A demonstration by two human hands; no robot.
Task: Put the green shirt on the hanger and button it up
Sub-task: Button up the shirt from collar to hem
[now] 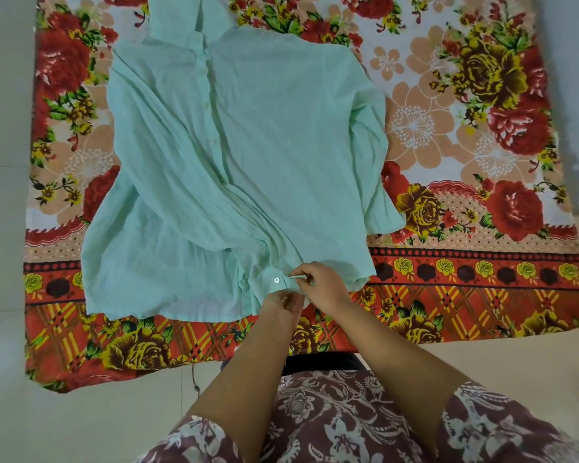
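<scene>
At the near hem of the green shirt (234,145), which lay flat and front-up, your right hand (318,282) pinched the front edge beside the lowest button (276,279). Your left hand (283,304) pinched cloth just below. Flowered sheet (482,95) underneath; no hanger seen. Risk: thin cloth slips, button misses its hole.

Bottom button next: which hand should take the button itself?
Left, probably. The left hand sits right by the white button on the green shirt, while the right hand pinches the placket edge beside it.
</scene>
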